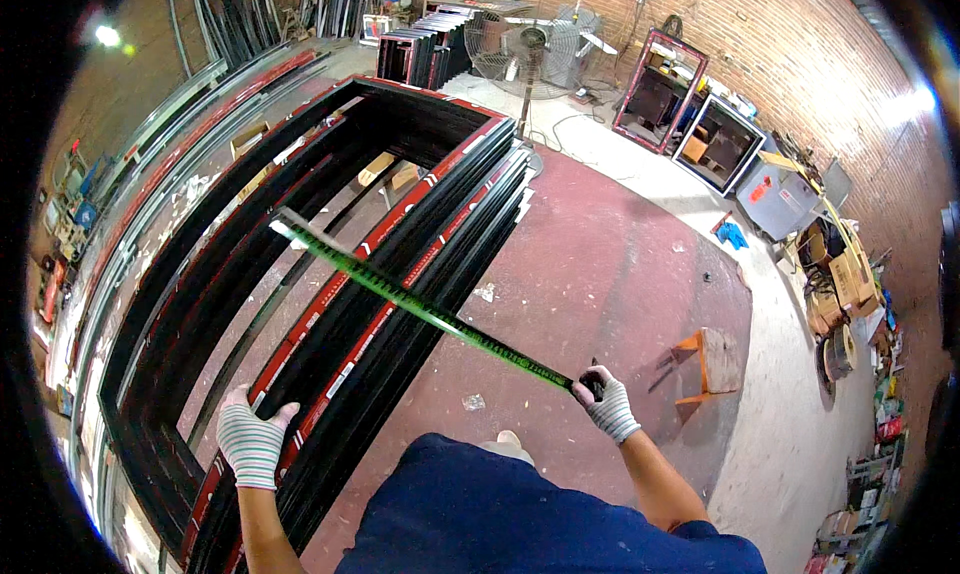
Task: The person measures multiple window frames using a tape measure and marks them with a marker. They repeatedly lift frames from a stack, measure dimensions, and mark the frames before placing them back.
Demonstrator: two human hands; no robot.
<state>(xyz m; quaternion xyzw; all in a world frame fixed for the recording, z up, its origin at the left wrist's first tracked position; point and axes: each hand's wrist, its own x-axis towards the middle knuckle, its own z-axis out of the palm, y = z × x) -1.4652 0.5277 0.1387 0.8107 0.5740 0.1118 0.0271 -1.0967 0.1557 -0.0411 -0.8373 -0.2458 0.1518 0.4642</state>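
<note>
My right hand (608,407), in a striped glove with bare fingertips, is closed around a dark tape measure (580,389). Its green blade (420,309) is pulled out long and slants up to the left, passing above a stack of black metal frames (400,239). The blade's pale free end hangs over the frames' opening. My left hand (252,442), gloved the same way, grips the near part of the top frame, with the thumb to the right and the fingers over the left side. Red strips with white marks run along the frame bars.
Long metal profiles (190,139) lie beyond the frames on the left. A pedestal fan (530,42) stands at the back. On the right are an orange stool (705,369), blue gloves (732,236), two upright frames and cardboard boxes (850,277) along the brick wall.
</note>
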